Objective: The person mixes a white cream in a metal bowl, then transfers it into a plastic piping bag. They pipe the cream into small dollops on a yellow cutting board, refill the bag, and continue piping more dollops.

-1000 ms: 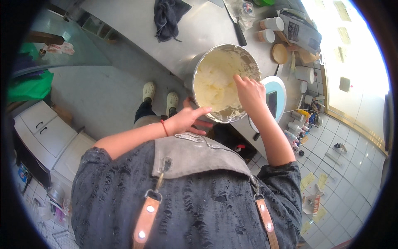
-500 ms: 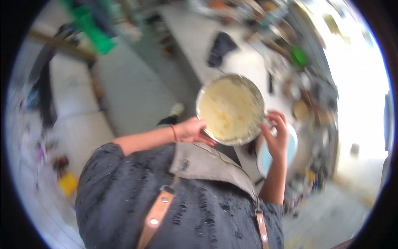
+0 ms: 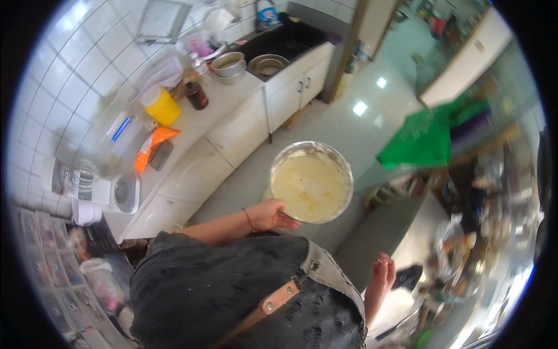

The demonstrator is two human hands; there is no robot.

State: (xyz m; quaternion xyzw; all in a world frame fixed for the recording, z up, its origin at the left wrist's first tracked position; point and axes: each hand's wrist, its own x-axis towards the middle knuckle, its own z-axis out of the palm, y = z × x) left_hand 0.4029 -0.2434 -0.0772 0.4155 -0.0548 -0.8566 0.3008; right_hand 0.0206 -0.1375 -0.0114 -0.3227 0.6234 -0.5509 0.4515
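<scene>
My left hand point(image 3: 270, 214) grips the near-left rim of a steel bowl point(image 3: 311, 181) full of pale, creamy mixture, with some smeared round its inside wall. My right hand point(image 3: 380, 272) is apart from the bowl, lower on the right, its fingers curled and whitish at the tips; I cannot make out what, if anything, it holds. It is over a steel work table point(image 3: 401, 230) with a dark cloth point(image 3: 407, 278) near it.
A white counter point(image 3: 206, 110) along the tiled wall carries a yellow container point(image 3: 160, 106), a dark bottle point(image 3: 196, 95), pans and a scale point(image 3: 127, 192). A black sink point(image 3: 290, 43) adjoins it. A green bag point(image 3: 421, 136) hangs at the right, beside floor leading to a doorway.
The view has swung from the steel table to the counter and sink. My left hand still carries the bowl; my right hand has left its rim and moved down to the right.
</scene>
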